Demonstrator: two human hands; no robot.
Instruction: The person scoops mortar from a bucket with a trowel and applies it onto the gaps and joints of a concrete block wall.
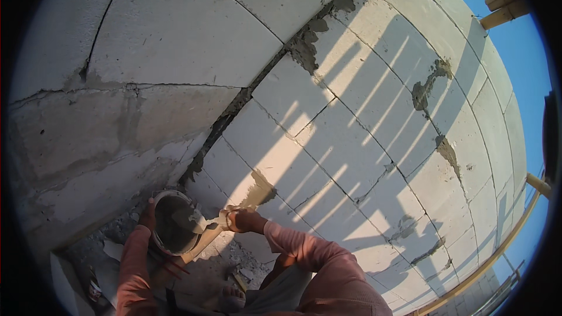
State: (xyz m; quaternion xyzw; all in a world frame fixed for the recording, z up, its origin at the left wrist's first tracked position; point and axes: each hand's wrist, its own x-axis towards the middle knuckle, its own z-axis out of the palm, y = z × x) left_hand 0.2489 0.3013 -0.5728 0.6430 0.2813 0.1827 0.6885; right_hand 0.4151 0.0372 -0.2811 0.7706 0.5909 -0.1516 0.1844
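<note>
A round bucket (154, 239) with grey mortar (170, 213) inside stands low at the left, near the corner of two block walls. My left hand (147, 215) grips its left rim, fingers closed on the edge. My right hand (244, 220) is closed round the handle of a trowel (196, 222). The trowel points left, its blade over the bucket's opening and partly inside. Whether mortar lies on the blade is hard to make out. Just above my right hand, a wet mortar patch (261, 189) marks the wall.
Pale block walls (351, 123) rise at the left and right, with a dark mortar-smeared gap (237, 104) between them. Rubble (246, 263) and my foot (232, 298) show below. Bamboo poles (503, 246) run along the right side. A small can (94, 290) stands lower left.
</note>
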